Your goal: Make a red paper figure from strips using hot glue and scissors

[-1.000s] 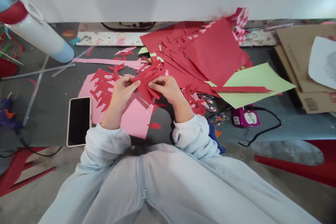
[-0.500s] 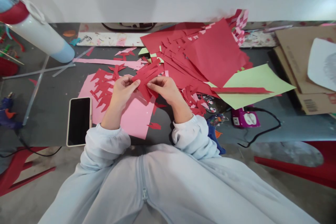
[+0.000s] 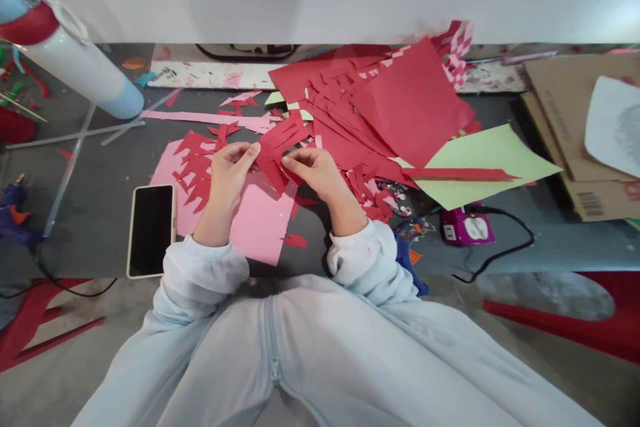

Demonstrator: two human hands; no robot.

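Between my hands is a piece of red paper (image 3: 274, 150) cut into strips, held above a pink sheet (image 3: 260, 227). My left hand (image 3: 234, 170) pinches its left edge between thumb and fingers. On the other side, my right hand (image 3: 314, 170) has its thumb and forefinger closed on the lower right strips. Left of my left hand, cut red paper shapes (image 3: 194, 170) lie over the pink sheet. Close to my right hand is a heap of red and pink scraps (image 3: 367, 190).
A phone (image 3: 151, 230) lies at the left, with a bottle (image 3: 85, 60) behind it. Large red sheets (image 3: 405, 103) and a light green sheet (image 3: 480, 153) spread at the back right. A purple power socket (image 3: 467, 225), its black cable, and cardboard (image 3: 565, 107) are further right.
My left hand has shifted slightly left and up along the red paper's edge, leaving more of the paper visible. The right hand stays nearly in place.
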